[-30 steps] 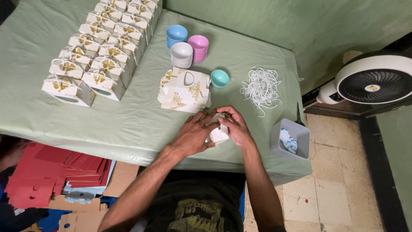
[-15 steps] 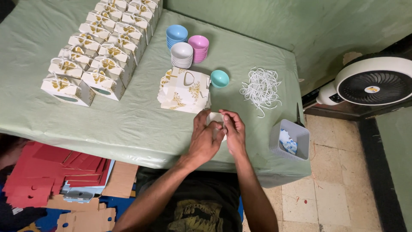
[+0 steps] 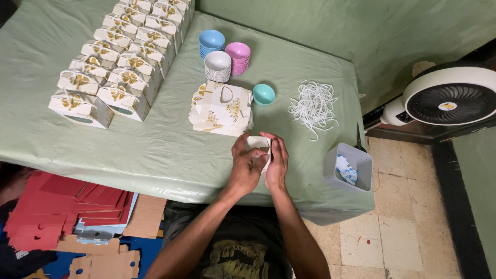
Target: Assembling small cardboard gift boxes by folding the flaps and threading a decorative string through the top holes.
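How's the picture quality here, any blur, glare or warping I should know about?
Head view: soft, even light, with no harsh glare on the green tablecloth; faint shadows under the left hand and right hand folding a small white box; things look sharp, with no obvious motion blur; the wide lens bends the table's edges and the fan.

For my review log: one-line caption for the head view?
Both hands fold a small white box beside flat blanks.

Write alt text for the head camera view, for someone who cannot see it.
Left hand and right hand together hold a small white box over a green table. Beyond lie a pile of flat boxes, rows of finished boxes, stacked bowls and white cords.
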